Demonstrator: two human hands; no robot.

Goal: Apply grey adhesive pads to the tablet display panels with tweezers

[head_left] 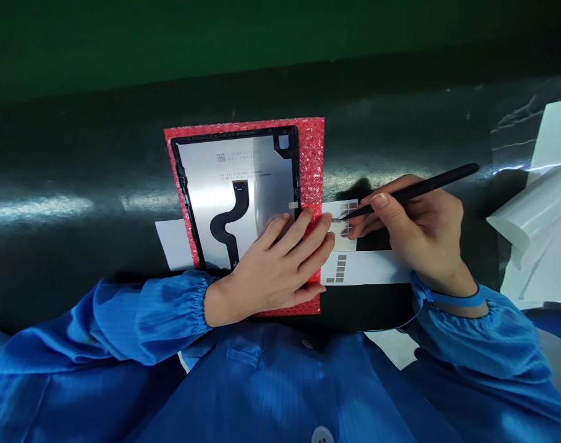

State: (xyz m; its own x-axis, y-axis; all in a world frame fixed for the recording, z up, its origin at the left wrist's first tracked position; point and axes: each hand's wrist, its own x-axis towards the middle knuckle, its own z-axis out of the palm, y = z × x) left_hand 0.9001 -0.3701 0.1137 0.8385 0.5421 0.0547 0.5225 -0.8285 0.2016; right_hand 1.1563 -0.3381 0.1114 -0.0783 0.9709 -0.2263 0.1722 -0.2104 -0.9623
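Dark bench mat (77,154), red bubble wrap (313,160) under silver-backed display panel (262,166), black flex cable (240,200) on it. Left hand (280,264) open, flat on panel edge, holding nothing. Right hand (407,231) pinching black pen-like tool (423,191), tip at grey pads (340,269) on white sheet (367,267). Risk: tip slip scratching panel; loose pad creasing, sticking crooked.

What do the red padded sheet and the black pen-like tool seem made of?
The red sheet looks like plastic bubble wrap: glossy, with small air cells. The black pen-like tool looks like plastic, smooth with a dull sheen, though metal is possible.
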